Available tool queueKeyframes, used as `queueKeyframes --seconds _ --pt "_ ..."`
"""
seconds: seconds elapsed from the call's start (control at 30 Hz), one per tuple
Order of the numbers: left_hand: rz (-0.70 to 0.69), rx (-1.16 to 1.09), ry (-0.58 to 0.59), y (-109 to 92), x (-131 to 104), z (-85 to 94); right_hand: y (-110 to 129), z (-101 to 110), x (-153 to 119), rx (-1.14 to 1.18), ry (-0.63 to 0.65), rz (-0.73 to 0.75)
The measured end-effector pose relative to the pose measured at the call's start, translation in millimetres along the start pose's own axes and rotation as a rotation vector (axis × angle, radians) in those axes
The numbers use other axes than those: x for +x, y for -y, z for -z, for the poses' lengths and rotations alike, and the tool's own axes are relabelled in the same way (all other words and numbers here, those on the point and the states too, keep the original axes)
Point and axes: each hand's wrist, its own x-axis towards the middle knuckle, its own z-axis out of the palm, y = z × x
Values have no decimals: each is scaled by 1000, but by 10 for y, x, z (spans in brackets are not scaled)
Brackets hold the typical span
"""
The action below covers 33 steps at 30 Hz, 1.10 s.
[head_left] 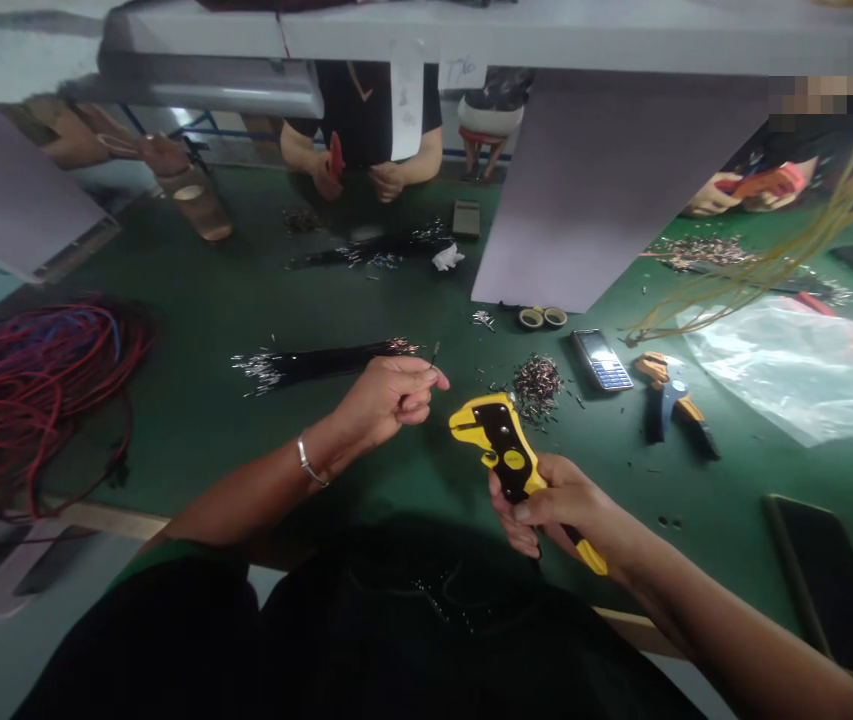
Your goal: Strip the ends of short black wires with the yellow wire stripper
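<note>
From where I stand, the right hand is wrapped around the handles of a yellow-and-black wire stripper, right of centre in the frame, fingers closed on it and its head tilted toward the upper left; how hard the handles are squeezed I cannot tell. At the centre, the left hand has thumb and forefinger pinched shut on a thin dark wire (such a small thing, its tip poking up past the fingers), with the other fingers curled in. The wire and the stripper's head are apart. Just beyond the left hand lies a bundle of black wires, pale ends fanned out at its left. Above the stripper's head sits a heap of small cut pieces, and to the right of that a keypad phone and a blue-and-orange hand tool. Farther right a clear plastic bag is spread out, with a dark smartphone at lower right. Tangled red cables fill the left edge of the green table. At upper centre, a person in black holds a red tool.
</note>
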Motion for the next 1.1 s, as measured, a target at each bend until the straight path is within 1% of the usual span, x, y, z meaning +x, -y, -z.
queueKeyframes --seconds 0.03,0.07,0.13,0.17,0.2,0.23,0.3,0.37,0.4,0.47,0.57,0.67,0.77,0.87,0.97,1.1 --pt "-31 37 -51 -15 18 74 68 54 -51 -9 4 21" --pt "-95 68 -139 -42 34 153 147 116 -108 -10 -43 91" --pt "-160 68 -244 -132 56 287 296 239 -209 -30 -172 286" --pt "-189 63 -250 -189 62 324 343 285 -239 -92 -239 348" --pt "-213 66 -229 -249 63 337 362 311 -252 -183 -303 375" --pt "-227 66 -205 -310 62 327 348 316 -246 -312 -346 335" --pt "-249 55 -187 -413 51 261 234 265 -190 -664 -371 249" --pt "-258 40 -191 -475 34 182 57 166 -110 -996 -379 223" --pt "-257 37 -192 -488 25 152 -31 114 -71 -1133 -350 208" --pt "-249 32 -198 -482 6 118 -174 22 -5 -1337 -335 246" --pt "-255 23 -207 -430 -21 109 -286 -65 89 -1545 -310 294" --pt "-290 26 -206 -379 -48 106 -338 -121 204 -1672 -298 301" --pt "-324 38 -199 -345 -76 94 -384 -170 323 -1731 -276 289" --pt "-337 48 -177 -318 -105 80 -414 -200 403 -1778 -280 275" --pt "-347 59 -160 -294 -126 68 -397 -199 420 -1802 -242 279" --pt "-369 68 -143 -258 -141 49 -334 -183 375 -1759 -168 286"
